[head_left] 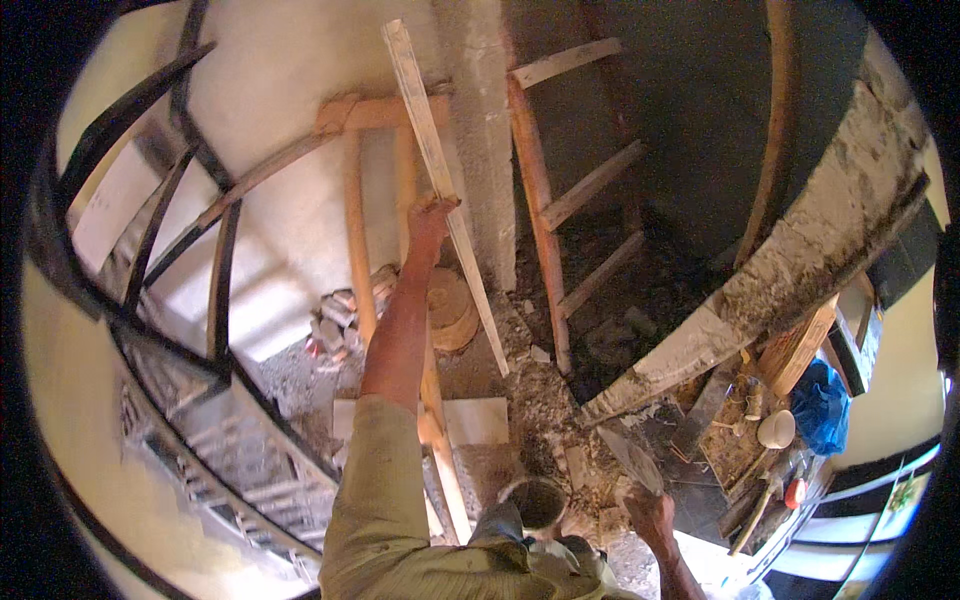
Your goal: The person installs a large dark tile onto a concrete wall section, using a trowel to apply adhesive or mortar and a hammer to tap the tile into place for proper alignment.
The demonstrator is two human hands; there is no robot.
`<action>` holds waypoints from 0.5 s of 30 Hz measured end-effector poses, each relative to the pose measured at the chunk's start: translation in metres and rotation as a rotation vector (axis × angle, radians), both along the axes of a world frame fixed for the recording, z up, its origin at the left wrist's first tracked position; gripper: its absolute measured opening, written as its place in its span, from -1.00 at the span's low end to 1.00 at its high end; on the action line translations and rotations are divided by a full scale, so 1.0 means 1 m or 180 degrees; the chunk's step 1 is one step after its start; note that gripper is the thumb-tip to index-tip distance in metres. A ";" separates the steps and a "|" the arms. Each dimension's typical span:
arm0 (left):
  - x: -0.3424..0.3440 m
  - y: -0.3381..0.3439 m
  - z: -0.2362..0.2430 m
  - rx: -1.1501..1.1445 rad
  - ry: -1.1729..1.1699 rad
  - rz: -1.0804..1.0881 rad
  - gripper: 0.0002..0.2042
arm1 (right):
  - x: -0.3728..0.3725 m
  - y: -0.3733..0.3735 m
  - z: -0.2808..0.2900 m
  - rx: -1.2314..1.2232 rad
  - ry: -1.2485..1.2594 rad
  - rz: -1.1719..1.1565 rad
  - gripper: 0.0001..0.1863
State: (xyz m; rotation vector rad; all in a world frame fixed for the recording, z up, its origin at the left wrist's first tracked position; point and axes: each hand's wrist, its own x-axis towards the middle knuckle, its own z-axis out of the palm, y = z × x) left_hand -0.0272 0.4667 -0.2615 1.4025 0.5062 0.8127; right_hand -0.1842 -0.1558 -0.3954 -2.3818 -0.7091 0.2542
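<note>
Two hands busy: left hand (pixel 430 215) at 12 o'clock, grip clamped round straightedge (pixel 440 180) leaning on plastered wall (pixel 290 120); right hand (pixel 650 510) at 5 o'clock, grip closed on trowel (pixel 628 455). Risk: straightedge slipping sideways, gouging wet plaster, if one-handed hold loosens.

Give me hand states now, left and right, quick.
Left hand: closed on the long wooden straightedge held against the wall.
Right hand: closed on a trowel.
</note>
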 end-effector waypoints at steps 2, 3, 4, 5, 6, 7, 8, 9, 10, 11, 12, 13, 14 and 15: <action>0.042 0.017 -0.020 -0.0230 -0.0056 -0.0026 -0.89 | -0.006 0.005 0.013 -0.0103 -0.0009 -0.0366 -0.77; 0.068 0.032 -0.037 -0.0279 -0.0090 -0.0082 -0.89 | -0.016 0.006 0.009 -0.0235 0.0071 -0.0640 -0.75; 0.093 0.057 -0.057 -0.0026 -0.0276 -0.0233 -0.89 | -0.026 0.005 0.003 -0.0375 0.0150 -0.0837 -0.74; 0.121 0.070 -0.073 0.0220 -0.0446 -0.0445 -0.88 | -0.038 0.003 -0.006 -0.0516 0.0256 -0.1099 -0.72; 0.142 0.069 -0.085 0.0168 -0.0428 -0.0560 -0.88 | -0.053 0.000 -0.019 -0.0558 0.0283 -0.1216 -0.72; 0.166 0.060 -0.096 0.0221 -0.0354 -0.0649 -0.88 | -0.075 -0.005 -0.030 -0.0318 0.0656 -0.1648 -0.70; 0.181 0.065 -0.108 0.0303 -0.0297 -0.0672 -0.88 | -0.088 -0.004 -0.036 -0.0043 0.1000 -0.2012 -0.69; 0.191 0.080 -0.123 0.2071 -0.0286 -0.0322 -0.88 | -0.097 -0.004 -0.042 -0.0075 0.1001 -0.2124 -0.69; 0.204 0.101 -0.145 0.1800 -0.0232 -0.0342 -0.86 | -0.101 -0.001 -0.046 -0.0500 0.0847 -0.1810 -0.74; 0.216 0.126 -0.167 0.1046 -0.0292 -0.0453 -0.84 | -0.102 0.005 -0.049 -0.0919 0.0690 -0.1485 -0.78; 0.249 0.128 -0.177 0.0422 -0.0370 -0.0647 -0.83 | -0.103 0.031 -0.021 -0.0777 0.0851 -0.1961 -0.89; 0.268 0.137 -0.193 0.0266 -0.0357 -0.0696 -0.81 | -0.109 0.033 -0.025 -0.0777 0.0844 -0.2072 -0.89; 0.291 0.124 -0.214 0.0290 -0.0604 -0.0605 -0.76 | -0.124 0.029 -0.034 -0.0790 0.0722 -0.1971 -0.89; 0.297 0.144 -0.222 0.2661 0.0372 -0.0273 -0.75 | -0.133 0.023 -0.044 -0.0741 0.0557 -0.1773 -0.89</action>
